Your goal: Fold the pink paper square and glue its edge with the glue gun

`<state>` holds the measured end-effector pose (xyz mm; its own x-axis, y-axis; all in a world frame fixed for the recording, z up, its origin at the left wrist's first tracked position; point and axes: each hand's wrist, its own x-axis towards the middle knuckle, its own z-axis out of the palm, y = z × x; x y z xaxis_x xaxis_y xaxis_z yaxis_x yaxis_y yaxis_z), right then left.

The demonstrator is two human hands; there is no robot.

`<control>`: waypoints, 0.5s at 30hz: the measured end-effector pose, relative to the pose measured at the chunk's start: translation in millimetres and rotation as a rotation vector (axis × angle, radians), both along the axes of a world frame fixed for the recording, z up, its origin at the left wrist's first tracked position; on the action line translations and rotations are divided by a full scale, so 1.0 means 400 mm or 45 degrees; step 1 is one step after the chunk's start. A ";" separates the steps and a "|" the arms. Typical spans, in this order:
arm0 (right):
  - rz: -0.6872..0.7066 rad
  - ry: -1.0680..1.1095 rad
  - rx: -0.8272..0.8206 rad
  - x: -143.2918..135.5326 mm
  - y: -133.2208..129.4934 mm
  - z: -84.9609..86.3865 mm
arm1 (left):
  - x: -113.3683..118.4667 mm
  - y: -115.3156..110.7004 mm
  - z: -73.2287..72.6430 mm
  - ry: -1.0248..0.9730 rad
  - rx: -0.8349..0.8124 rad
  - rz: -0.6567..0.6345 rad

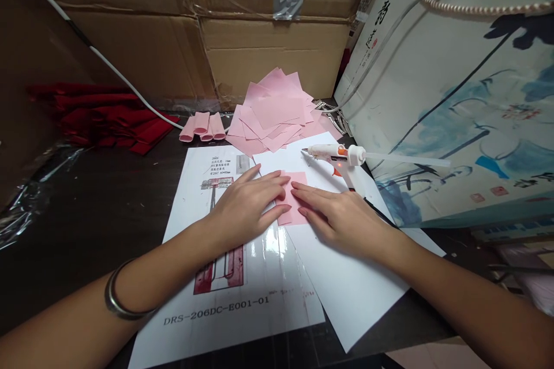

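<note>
A small pink sheet (298, 214) lies on the white paper (333, 277) in front of me, its left part folded over in a narrow strip. My left hand (246, 204) is at its left side, with the thumb and bent fingers on the strip and the index finger reaching past it. From the right, my right hand (341, 216) holds its fingers close together, their tips on the sheet. Just behind my right hand rests a white hot glue gun (341, 157) with a small orange light and a glue stick (411, 159) out of its back; its nozzle points left.
Behind the hands is a loose pile of pink sheets (277, 112), with several pink tubes (202, 127) left of it. Folded red pieces (104, 115) lie far left. A printed drawing sheet (173, 277) lies under my left arm. Cardboard (277, 57) and a paper bag (433, 115) wall the space.
</note>
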<state>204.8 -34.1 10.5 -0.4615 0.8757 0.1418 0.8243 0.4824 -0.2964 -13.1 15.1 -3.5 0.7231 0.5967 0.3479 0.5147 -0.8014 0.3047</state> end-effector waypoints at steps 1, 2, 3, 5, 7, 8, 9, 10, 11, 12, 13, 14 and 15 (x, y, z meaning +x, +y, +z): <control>0.003 0.001 0.006 -0.001 0.000 0.000 | 0.000 0.000 -0.001 -0.004 0.069 -0.005; 0.002 -0.001 0.012 -0.002 0.000 0.000 | -0.001 0.000 -0.001 -0.013 0.136 -0.007; -0.002 -0.008 0.017 -0.002 -0.001 0.001 | -0.001 -0.001 -0.001 -0.023 0.194 -0.010; -0.025 -0.032 0.030 -0.002 -0.006 0.002 | -0.002 -0.004 -0.002 -0.039 0.256 -0.032; -0.049 -0.056 0.053 -0.001 -0.013 0.004 | -0.004 -0.006 -0.004 -0.046 0.254 -0.064; -0.057 -0.063 0.064 0.000 -0.016 0.005 | -0.004 -0.006 -0.005 -0.046 0.240 -0.074; -0.059 -0.069 0.069 0.000 -0.018 0.006 | -0.005 -0.006 -0.007 -0.043 0.223 -0.079; -0.057 -0.071 0.063 0.000 -0.020 0.006 | -0.005 -0.006 -0.008 -0.041 0.206 -0.081; -0.051 -0.071 0.048 0.000 -0.020 0.007 | -0.005 -0.006 -0.009 -0.041 0.190 -0.081; -0.044 -0.069 0.029 0.000 -0.019 0.007 | -0.004 -0.005 -0.010 -0.045 0.176 -0.078; -0.036 -0.062 0.011 0.000 -0.018 0.007 | -0.004 -0.005 -0.010 -0.053 0.168 -0.074; -0.027 -0.053 -0.002 0.000 -0.016 0.008 | -0.004 -0.005 -0.009 -0.065 0.169 -0.069; -0.020 -0.045 -0.012 0.000 -0.014 0.008 | -0.003 -0.005 -0.008 -0.079 0.178 -0.064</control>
<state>204.8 -39.7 13.7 -0.4522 0.8841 0.1175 0.8419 0.4666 -0.2711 -14.3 13.2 -6.6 0.7252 0.5031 0.4701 0.4569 -0.8624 0.2181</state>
